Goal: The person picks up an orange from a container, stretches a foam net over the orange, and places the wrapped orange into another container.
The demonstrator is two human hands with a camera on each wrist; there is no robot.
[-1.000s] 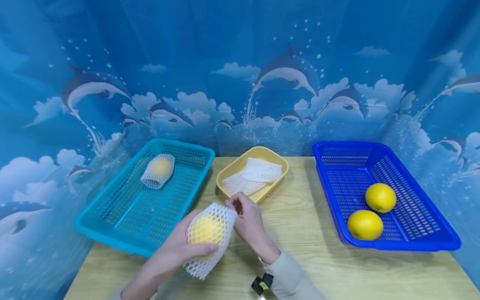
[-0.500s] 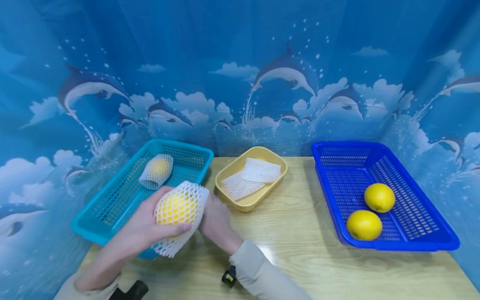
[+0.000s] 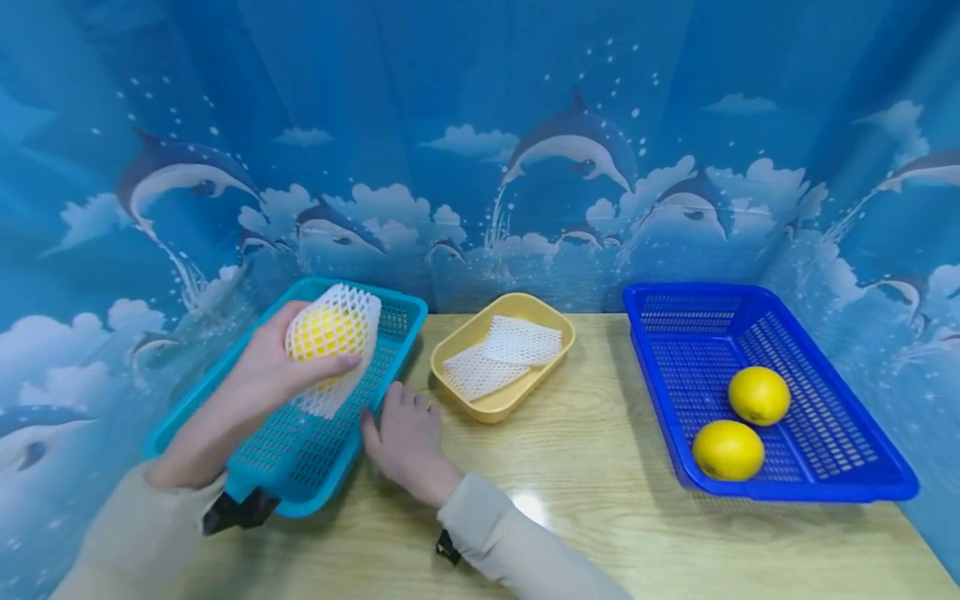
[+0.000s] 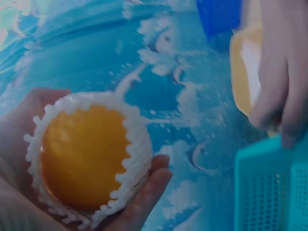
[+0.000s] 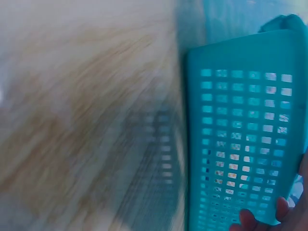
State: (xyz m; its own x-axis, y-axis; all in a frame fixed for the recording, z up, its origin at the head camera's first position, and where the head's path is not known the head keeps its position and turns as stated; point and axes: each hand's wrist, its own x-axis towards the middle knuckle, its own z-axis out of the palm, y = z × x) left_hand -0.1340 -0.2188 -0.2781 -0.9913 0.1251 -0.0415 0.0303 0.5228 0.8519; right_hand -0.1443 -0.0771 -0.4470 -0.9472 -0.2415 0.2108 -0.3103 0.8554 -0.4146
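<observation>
My left hand holds a round yellow fruit in a white foam net sleeve above the teal basket. Through the open end of the sleeve, the left wrist view shows the fruit's smooth skin, with fingers and thumb curled round the net. At the basket's right side, my right hand grips the rim, its thumb on the edge. Fingertips lie against the slotted outer wall in the right wrist view. The left hand and held fruit cover the basket's far left part.
A small yellow tray in the middle holds white foam nets. To the right stands a blue basket with two yellow fruits, one farther back and one nearer. A dolphin-print curtain hangs behind the wooden table.
My left hand has carried the netted fruit left and away from me over the teal basket. The right hand has left the net and moved to the basket's right rim.
</observation>
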